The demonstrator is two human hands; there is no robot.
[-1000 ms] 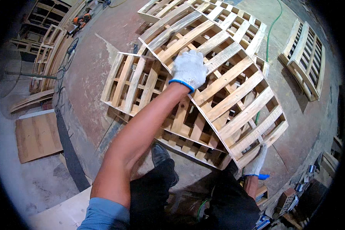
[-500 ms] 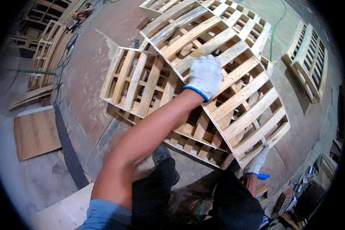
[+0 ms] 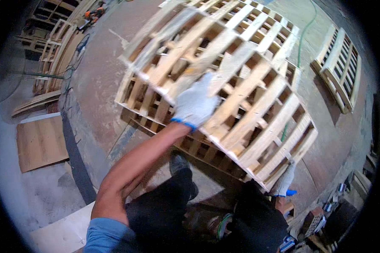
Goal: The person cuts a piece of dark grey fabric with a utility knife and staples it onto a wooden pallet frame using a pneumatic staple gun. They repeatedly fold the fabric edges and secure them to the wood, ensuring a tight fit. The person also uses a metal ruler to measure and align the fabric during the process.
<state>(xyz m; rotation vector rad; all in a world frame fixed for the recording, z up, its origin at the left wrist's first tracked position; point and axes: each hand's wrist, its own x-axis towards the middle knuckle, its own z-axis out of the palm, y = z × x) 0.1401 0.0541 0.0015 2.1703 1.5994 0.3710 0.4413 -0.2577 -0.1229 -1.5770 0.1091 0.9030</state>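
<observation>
A slatted wooden pallet (image 3: 236, 95) lies tilted above other pallets. My left hand (image 3: 197, 100), in a white glove with a blue cuff, grips its near long edge around the middle, its fingers over the slats. My right hand (image 3: 285, 179), gloved the same way, holds the pallet's lower right corner; the pallet partly hides its fingers. Beneath sits another wooden pallet (image 3: 133, 95), its left end and near edge showing. One more pallet (image 3: 257, 23) shows beyond the far side. The held pallet is slightly blurred.
At the right a pallet (image 3: 337, 65) rests on the floor, with a green hose (image 3: 305, 31) beside it. A plywood sheet (image 3: 42, 143) lies at the left. Stacked wood and an orange tool (image 3: 93, 14) are at the far left. Assorted clutter (image 3: 316, 219) fills the lower right.
The held pallet has swung toward the left and nearer to me, now covering more of the pallet below. My left hand has moved left and down with it; my right hand stays at the corner.
</observation>
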